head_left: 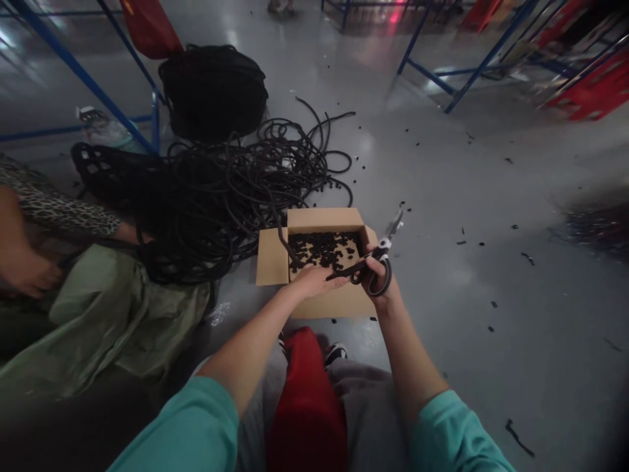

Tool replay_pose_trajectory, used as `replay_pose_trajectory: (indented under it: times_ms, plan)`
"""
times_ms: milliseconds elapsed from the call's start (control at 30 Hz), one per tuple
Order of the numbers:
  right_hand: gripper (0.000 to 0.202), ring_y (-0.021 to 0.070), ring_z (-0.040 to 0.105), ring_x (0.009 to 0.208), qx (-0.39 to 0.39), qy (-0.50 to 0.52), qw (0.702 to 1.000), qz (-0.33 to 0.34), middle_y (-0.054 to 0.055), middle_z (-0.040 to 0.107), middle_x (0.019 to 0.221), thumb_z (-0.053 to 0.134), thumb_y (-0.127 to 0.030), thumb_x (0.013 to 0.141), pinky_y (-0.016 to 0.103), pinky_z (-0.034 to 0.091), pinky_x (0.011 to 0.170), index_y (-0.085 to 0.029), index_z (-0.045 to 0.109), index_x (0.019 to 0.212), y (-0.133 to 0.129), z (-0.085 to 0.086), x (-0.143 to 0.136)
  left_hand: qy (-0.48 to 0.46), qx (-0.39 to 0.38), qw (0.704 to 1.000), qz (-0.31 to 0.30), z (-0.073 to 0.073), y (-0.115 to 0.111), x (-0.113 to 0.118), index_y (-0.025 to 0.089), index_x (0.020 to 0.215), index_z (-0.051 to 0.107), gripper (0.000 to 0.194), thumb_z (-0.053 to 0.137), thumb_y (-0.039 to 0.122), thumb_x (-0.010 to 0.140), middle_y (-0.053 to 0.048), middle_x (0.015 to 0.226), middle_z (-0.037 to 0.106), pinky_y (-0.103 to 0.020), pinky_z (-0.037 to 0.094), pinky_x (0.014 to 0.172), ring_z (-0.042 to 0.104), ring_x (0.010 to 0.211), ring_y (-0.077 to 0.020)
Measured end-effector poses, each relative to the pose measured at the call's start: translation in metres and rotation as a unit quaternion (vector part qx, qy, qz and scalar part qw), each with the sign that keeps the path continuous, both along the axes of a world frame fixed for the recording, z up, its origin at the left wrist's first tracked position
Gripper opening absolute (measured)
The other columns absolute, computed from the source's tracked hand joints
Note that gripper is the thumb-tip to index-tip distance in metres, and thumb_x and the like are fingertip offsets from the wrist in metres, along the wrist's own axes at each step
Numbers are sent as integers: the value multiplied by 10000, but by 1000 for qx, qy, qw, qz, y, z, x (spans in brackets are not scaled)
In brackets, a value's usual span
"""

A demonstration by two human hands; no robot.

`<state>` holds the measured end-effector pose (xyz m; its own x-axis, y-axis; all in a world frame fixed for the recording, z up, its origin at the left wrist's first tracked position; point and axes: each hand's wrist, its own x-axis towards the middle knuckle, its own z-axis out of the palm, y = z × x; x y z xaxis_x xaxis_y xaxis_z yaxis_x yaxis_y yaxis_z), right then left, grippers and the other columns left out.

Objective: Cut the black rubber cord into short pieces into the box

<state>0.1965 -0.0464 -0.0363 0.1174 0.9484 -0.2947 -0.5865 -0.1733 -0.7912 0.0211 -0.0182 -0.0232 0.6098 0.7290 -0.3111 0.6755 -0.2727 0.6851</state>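
Over the near edge of an open cardboard box (272, 259), we have both hands at work: our left hand (317, 280) is closed lightly on a black cord (346, 271), fingers nearly straight, while our right hand (381, 278) grips a pair of scissors (386, 246) by the handles and seems to pinch the cord's end too, though the fingers there hide how firmly. The blades point up and away from the cord; whether they are parted, we can't tell. We'd judge this a pause between snips, with cord being lined up, and any next cut would call for a steady left hold, the blades swung round to the cord, and fingertips well clear. Just beneath us, short black pieces (322, 246) lie scattered across the box bottom. Off to the left, a loose tangle of black cord (211, 196) sprawls over the floor (466, 367), with a dark bundle (211, 92) behind it. Nearer, beside a green sheet (137, 308), we catch a co-worker's hand (29, 275), and far off to the right stand blue metal frames (432, 75).
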Motion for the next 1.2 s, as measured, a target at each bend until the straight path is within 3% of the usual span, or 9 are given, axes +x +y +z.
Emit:
replay_pose_trajectory:
  times_ms: [133, 233, 400, 467, 533, 733, 900, 1033, 1200]
  plan:
    - [352, 102, 555, 569, -21, 4, 999, -45, -60, 591, 654, 670, -226, 621, 248, 468, 541, -249, 531, 944, 3, -1, 10, -21, -3, 999, 50, 8, -17, 16, 182, 659, 540, 370, 403, 494, 802, -56, 677, 627, -260, 402, 613, 581, 690, -184]
    - [333, 103, 538, 557, -44, -17, 998, -45, -61, 562, 628, 660, -260, 624, 260, 463, 562, -240, 525, 928, 5, -3, 4, -114, -136, 982, 67, 20, -32, 24, 180, 642, 493, 353, 382, 461, 824, 8, 459, 496, -223, 344, 478, 491, 461, -119]
    - [389, 117, 513, 533, -56, -44, 996, 53, -43, 529, 610, 630, -392, 641, 265, 445, 516, -230, 503, 972, 3, 3, -21, -282, -452, 843, 70, 41, -42, 6, 148, 806, 492, 365, 396, 500, 812, 25, 491, 512, -213, 267, 356, 375, 309, -71]
    - [400, 113, 507, 527, -56, -34, 995, 78, -42, 530, 618, 627, -412, 641, 253, 431, 493, -236, 501, 977, 2, 8, -31, -321, -505, 798, 71, 44, -40, -6, 134, 836, 496, 356, 494, 483, 768, 10, 536, 539, -214, 305, 368, 440, 345, -81]
    - [410, 104, 493, 505, -61, -14, 994, 90, -46, 531, 620, 636, -421, 637, 231, 399, 453, -240, 494, 976, 2, 11, -39, -344, -512, 781, 103, 44, -36, -15, 126, 849, 494, 349, 575, 442, 725, -2, 579, 562, -213, 332, 383, 477, 376, -82]
    - [466, 104, 498, 481, -87, -29, 988, 121, -46, 544, 568, 657, -470, 635, 241, 414, 494, -211, 478, 979, 3, 3, -51, -370, -378, 810, 253, 41, -14, -35, 126, 950, 523, 356, 545, 429, 763, 28, 579, 519, -169, 213, 336, 341, 328, -15]
    - [533, 124, 505, 471, -48, -111, 964, 237, -8, 567, 561, 646, -468, 648, 253, 379, 470, -138, 519, 1048, -4, -1, -51, -360, -281, 836, 304, 45, -1, -53, 143, 989, 541, 422, 388, 500, 827, 64, 505, 396, -159, 200, 332, 294, 326, -16]
    - [549, 150, 554, 598, -33, -140, 946, 291, 14, 610, 640, 693, -332, 587, 266, 395, 545, -133, 537, 1074, -5, 0, -47, -310, -224, 872, 307, 47, 4, -64, 146, 1065, 527, 331, 435, 361, 832, 63, 490, 413, -154, 239, 348, 347, 349, -28]
    - [520, 168, 558, 733, -16, -187, 925, 330, 31, 643, 762, 667, -217, 533, 274, 394, 610, -168, 576, 1043, -5, 7, -44, -289, -232, 866, 336, 48, 8, -67, 135, 1086, 510, 352, 465, 149, 737, 24, 614, 538, -168, 315, 381, 491, 413, -52]
